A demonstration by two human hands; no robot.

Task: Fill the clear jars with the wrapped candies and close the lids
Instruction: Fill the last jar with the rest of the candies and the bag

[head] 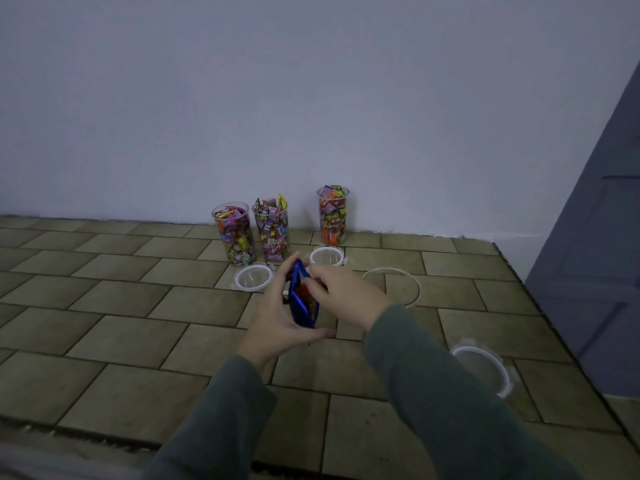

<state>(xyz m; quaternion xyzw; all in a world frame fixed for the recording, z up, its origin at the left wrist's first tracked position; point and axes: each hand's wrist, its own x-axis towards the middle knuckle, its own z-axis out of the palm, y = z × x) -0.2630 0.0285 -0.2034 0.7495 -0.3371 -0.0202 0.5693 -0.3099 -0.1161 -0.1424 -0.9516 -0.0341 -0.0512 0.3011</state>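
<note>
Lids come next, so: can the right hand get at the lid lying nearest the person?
Probably yes. That lid lies bare on the tiled surface, beside the right sleeve, but the right hand is busy in the blue bag.

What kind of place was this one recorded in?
Probably a room in a home, though that is hard to confirm: the work surface carries a brown tile pattern and butts against a plain pale wall, with a grey panelled door at the right. No shop fittings show.
</note>
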